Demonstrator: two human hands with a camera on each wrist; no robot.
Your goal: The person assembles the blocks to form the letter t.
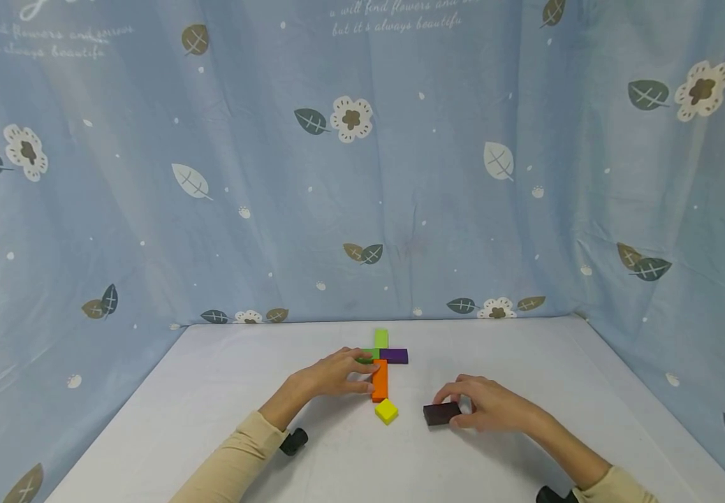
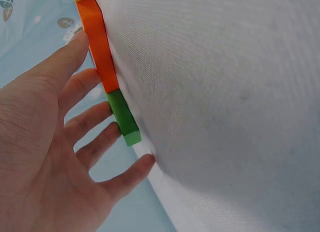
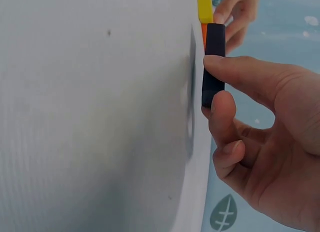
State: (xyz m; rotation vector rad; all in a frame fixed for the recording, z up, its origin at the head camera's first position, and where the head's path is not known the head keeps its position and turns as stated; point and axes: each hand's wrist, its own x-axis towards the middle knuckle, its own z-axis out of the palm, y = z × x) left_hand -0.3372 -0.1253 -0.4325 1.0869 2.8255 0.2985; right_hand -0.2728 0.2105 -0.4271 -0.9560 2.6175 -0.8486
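My right hand (image 1: pixel 493 407) pinches a dark rectangular block (image 1: pixel 441 413) between thumb and fingers; in the right wrist view the dark block (image 3: pixel 215 61) stands off the cloth. My left hand (image 1: pixel 336 374) lies beside an orange block (image 1: pixel 380 381), its fingers spread and fairly straight. In the left wrist view the thumb is right at the orange block (image 2: pixel 99 44) and two fingertips meet the green block (image 2: pixel 124 113). Past the orange block, green and purple (image 1: pixel 394 356) blocks lie side by side, with a light green block (image 1: pixel 381 339) behind them. A yellow block (image 1: pixel 386 411) sits at the orange block's near end.
A white cloth covers the table (image 1: pixel 501 356). Blue printed curtains (image 1: pixel 413 175) hang behind it and along both sides. Dark wrist devices show under the left sleeve (image 1: pixel 243 447) and the right sleeve (image 1: pixel 617 487).
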